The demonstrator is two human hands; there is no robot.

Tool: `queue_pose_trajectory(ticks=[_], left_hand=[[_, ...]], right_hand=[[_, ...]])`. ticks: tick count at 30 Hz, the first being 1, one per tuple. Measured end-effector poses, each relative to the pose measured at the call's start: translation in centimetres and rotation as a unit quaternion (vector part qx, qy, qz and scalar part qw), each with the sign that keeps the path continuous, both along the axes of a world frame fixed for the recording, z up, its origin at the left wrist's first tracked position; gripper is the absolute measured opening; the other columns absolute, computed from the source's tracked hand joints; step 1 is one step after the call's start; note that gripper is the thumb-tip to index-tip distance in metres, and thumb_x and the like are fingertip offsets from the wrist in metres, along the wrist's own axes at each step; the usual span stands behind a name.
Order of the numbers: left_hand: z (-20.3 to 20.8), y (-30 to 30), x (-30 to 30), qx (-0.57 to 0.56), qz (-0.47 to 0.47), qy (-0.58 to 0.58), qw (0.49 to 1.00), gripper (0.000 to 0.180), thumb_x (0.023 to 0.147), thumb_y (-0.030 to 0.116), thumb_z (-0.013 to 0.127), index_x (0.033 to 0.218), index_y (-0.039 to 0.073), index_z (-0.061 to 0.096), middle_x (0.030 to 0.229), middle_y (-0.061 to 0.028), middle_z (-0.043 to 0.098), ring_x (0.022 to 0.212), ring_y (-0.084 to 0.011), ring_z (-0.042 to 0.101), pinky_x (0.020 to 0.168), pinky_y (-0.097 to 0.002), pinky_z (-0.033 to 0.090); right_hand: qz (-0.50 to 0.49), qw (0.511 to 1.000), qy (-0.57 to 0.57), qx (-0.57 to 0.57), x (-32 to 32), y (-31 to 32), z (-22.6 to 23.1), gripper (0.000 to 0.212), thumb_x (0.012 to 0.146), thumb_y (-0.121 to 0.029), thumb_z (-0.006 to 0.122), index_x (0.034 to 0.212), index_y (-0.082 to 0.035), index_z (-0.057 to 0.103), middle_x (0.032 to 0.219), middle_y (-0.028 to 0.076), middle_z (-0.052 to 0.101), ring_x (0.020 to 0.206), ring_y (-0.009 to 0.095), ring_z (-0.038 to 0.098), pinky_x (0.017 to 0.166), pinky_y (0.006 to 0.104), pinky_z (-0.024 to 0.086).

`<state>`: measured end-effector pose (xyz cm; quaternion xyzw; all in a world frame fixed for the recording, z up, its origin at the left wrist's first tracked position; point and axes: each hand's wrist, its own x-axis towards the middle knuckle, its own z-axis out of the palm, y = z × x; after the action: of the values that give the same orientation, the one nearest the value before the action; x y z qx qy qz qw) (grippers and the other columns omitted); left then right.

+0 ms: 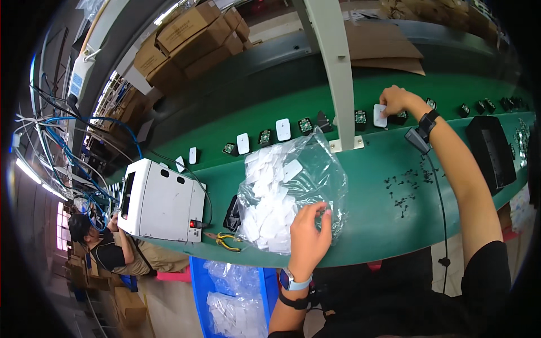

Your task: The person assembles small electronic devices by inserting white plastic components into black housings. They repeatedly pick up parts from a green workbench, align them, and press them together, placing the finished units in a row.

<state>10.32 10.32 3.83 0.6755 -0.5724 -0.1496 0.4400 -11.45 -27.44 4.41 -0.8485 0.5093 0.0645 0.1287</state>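
Right hand [396, 100]: clamped on white plate [380, 117] near its top, leaving most face uncovered.
Left hand [311, 232]: fingers apart at clear bag [327, 169].

Print [183, 32] on the stacked brown cartons [197, 48] is too small to read.

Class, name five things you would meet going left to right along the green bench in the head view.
White machine, yellow-handled pliers, clear bag of white pieces, right hand, black box.
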Motion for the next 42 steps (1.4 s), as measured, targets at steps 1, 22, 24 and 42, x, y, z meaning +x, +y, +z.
queue_pose_trajectory(ticks=[1, 22, 24, 42], left_hand=[[-0.2, -0.9, 0.9, 0.010, -0.002, -0.035, 0.999, 0.015, 0.089, 0.005, 0.063, 0.100, -0.004, 0.066, 0.092, -0.0188, 0.068, 0.083, -0.0311, 0.068, 0.076, -0.0367, 0.053], [1.5, -7.6, 1.8, -0.038, -0.037, -0.174, 0.983, 0.022, 0.080, -0.004, 0.069, 0.101, 0.000, 0.064, 0.096, -0.0197, 0.070, 0.088, -0.0283, 0.069, 0.077, -0.0355, 0.054], [-0.2, -5.7, -0.6, -0.071, -0.030, 0.046, 0.996, 0.018, 0.082, -0.007, 0.070, 0.097, 0.002, 0.065, 0.104, -0.0141, 0.069, 0.096, -0.0215, 0.066, 0.084, -0.0305, 0.053], [-1.4, -6.1, -11.3, 0.014, 0.034, 0.477, 0.878, 0.032, 0.097, 0.002, 0.056, 0.128, -0.004, 0.048, 0.110, -0.0189, 0.065, 0.095, -0.0251, 0.069, 0.081, -0.0383, 0.063]], right_hand=[[0.011, 1.000, 0.004, 0.001, 0.2, 0.1, 0.2, 0.036, 0.070, -0.033, 0.084, 0.096, -0.009, 0.076, 0.094, 0.012, 0.074, 0.101, 0.031, 0.067, 0.092, 0.0498, 0.045], [0.233, 0.919, -0.311, 0.065, -6.7, 15.9, -2.5, 0.008, 0.075, -0.006, 0.063, 0.077, 0.000, 0.068, 0.074, 0.011, 0.065, 0.072, 0.029, 0.064, 0.065, 0.0383, 0.052], [0.239, 0.918, -0.311, 0.050, -6.5, 16.2, -3.0, 0.008, 0.075, -0.006, 0.062, 0.076, 0.000, 0.067, 0.073, 0.011, 0.065, 0.072, 0.030, 0.064, 0.065, 0.0397, 0.052], [0.188, 0.813, -0.531, 0.147, -5.9, 18.9, -0.9, 0.006, 0.072, -0.004, 0.066, 0.076, -0.001, 0.064, 0.070, 0.004, 0.062, 0.061, 0.013, 0.057, 0.055, 0.0278, 0.045]])
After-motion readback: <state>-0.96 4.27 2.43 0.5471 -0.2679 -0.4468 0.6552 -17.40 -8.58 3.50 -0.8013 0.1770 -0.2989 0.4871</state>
